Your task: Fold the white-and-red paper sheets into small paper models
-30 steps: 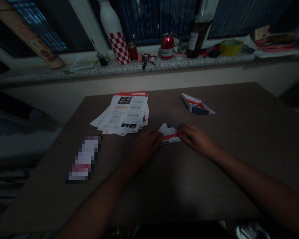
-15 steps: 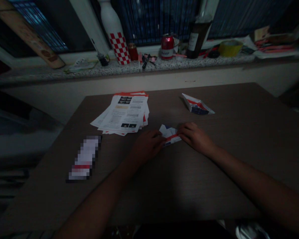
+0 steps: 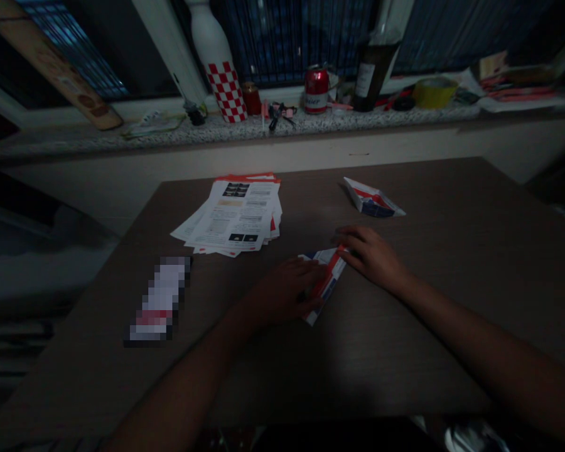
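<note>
A folded paper piece (image 3: 328, 280), white with red and blue print, lies slanted on the brown wood-grain table (image 3: 405, 351). My left hand (image 3: 285, 290) covers its lower left side, hiding part of it. My right hand (image 3: 370, 255) holds its upper end with the fingertips. A similar folded paper piece (image 3: 373, 201) lies apart, farther up the table. A stack of printed sheets (image 3: 235, 213) sits to the left of my hands, and a pixelated, blurred white-and-red item (image 3: 157, 300) lies farther left.
Beyond the table's far edge runs a speckled stone windowsill (image 3: 245, 130) holding a checkered white bottle (image 3: 219, 66), a red can (image 3: 316, 90), a dark glass bottle (image 3: 371, 69), a roll of yellow tape (image 3: 434, 91) and several small items. Dark floor lies left of the table.
The folded paper has swung from lying nearly crosswise to a steep slant, its lower end now toward me. My left hand has shifted right and lower over it.
</note>
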Available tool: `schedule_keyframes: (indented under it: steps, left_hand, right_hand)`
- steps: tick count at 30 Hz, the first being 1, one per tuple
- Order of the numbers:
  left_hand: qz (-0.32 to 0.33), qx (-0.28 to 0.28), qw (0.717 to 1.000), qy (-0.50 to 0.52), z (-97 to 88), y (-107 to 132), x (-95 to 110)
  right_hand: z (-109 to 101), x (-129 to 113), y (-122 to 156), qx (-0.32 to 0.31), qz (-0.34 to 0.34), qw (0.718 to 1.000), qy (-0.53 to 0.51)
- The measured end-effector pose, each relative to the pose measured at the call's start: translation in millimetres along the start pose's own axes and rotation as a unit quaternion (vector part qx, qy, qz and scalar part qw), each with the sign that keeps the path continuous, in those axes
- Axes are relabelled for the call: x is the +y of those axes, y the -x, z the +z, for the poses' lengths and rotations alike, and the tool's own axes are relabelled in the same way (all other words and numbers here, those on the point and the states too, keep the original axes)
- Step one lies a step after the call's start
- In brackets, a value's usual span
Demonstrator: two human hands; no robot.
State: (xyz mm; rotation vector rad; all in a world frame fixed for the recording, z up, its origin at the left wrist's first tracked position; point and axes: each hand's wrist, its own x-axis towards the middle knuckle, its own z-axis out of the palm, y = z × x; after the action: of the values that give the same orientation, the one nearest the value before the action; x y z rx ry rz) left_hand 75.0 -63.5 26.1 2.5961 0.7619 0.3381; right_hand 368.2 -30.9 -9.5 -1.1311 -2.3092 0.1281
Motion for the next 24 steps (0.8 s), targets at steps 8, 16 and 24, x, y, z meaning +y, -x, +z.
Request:
schedule_keyframes:
  steps: [8, 16, 24]
  left_hand:
    - [-0.024, 0.002, 0.997, -0.067, 7.4, 2.2, 6.5]
    - [-0.08, 0.017, 0.989, -0.123, 12.9, -1.3, 22.6]
    - [-0.051, 0.029, 0.995, -0.076, 22.6, -3.8, 19.4]
  right_hand:
    - [-11.8, -9.2, -1.3, 0.014, 0.019, 1.0, -0.007]
    - [-16.3, -10.5, -0.3, -0.046, -0.012, 0.999, -0.013]
    - [-4.3, -10.0, 1.7, -0.094, -0.011, 0.995, -0.016]
